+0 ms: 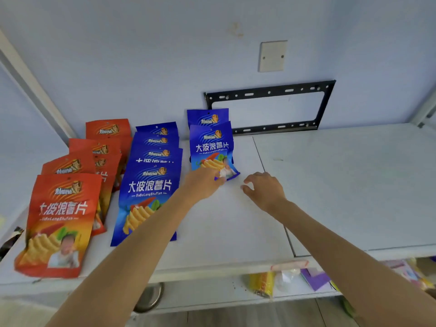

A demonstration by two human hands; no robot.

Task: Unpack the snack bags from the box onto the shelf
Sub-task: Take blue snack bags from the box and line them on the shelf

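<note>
On the white shelf (236, 220) several orange snack bags (63, 215) lie in overlapping rows at the left. Several blue snack bags (147, 190) overlap in a middle row. Further right, a blue bag (211, 147) leans upright in front of another blue bag (207, 118) against the wall. My left hand (203, 185) pinches the bottom edge of the front upright blue bag. My right hand (264, 188) hovers just right of that bag, fingers loosely curled, holding nothing. The box is out of view.
A black metal bracket (271, 90) and a white cover plate (272, 56) are fixed to the wall behind. The shelf continues to the right as a second panel (354, 180). Below the shelf edge lie a yellow packet (262, 283), purple items and a metal bowl (151, 297).
</note>
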